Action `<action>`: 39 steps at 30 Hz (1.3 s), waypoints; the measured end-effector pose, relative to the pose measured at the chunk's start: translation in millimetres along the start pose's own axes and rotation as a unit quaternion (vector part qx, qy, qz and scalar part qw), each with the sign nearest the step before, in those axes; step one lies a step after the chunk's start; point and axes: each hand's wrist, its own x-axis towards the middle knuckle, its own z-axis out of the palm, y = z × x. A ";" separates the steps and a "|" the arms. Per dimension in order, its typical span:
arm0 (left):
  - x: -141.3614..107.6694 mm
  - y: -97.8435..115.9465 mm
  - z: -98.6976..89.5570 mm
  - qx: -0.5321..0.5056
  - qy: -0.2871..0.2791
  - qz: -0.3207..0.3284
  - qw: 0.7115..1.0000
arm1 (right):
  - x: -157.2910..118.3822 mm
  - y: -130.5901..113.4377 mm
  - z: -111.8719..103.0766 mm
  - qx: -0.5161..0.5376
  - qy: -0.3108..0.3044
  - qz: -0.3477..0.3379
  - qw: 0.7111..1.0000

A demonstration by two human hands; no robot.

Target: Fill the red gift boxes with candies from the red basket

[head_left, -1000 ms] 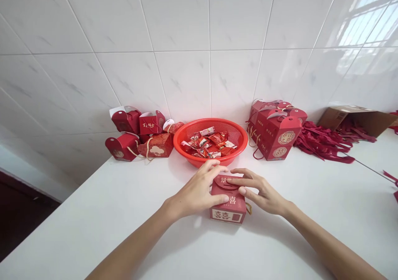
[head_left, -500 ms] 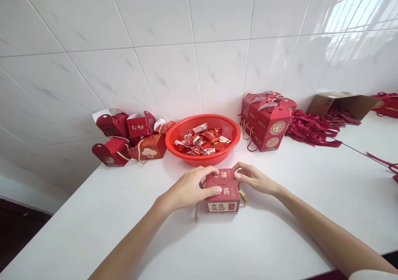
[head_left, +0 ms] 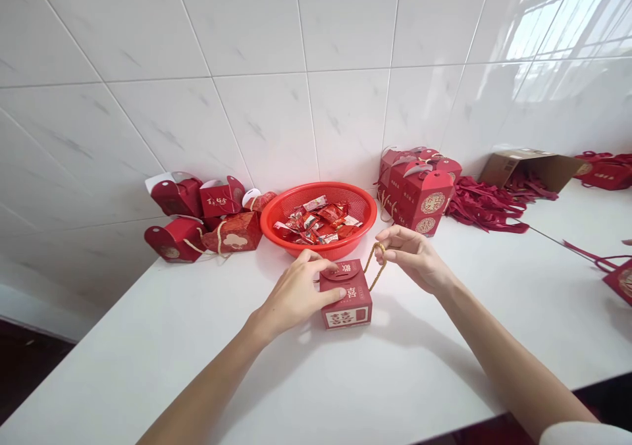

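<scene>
A small red gift box (head_left: 345, 293) with pale lettering and a cream front panel stands on the white table in front of me. My left hand (head_left: 303, 290) grips it from the left, with fingers and thumb on its top. Pinched in the fingertips of my right hand (head_left: 409, 255) is a golden rope handle (head_left: 378, 270), drawn up in a loop from the box's right side. Just behind the box sits a red plastic basket (head_left: 276, 234) holding wrapped candies (head_left: 320, 221).
Several red boxes (head_left: 187, 237) lie at the back left by the tiled wall. More boxes (head_left: 417, 188) are stacked right of the basket, beside a pile of red ribbons (head_left: 484, 205) and an open cardboard carton (head_left: 533, 168). At the far right, part of another hand (head_left: 627, 241) shows near a red box (head_left: 619, 280).
My right hand has moved up from the box's right side, pulling the rope handle into a raised loop. My left hand still holds the box.
</scene>
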 end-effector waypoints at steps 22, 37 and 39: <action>-38.6 30.1 -27.3 -0.148 -0.025 0.187 0.971 | -4.6 -1.8 63.5 -0.382 0.095 -0.160 0.905; -21.9 14.7 -28.2 -0.100 -0.080 0.163 0.978 | -19.8 -64.4 -98.7 -0.430 0.515 -0.181 0.719; -19.4 12.8 -27.3 -0.110 -0.081 0.166 0.977 | -18.2 -60.6 -125.4 -0.455 0.536 -0.160 0.692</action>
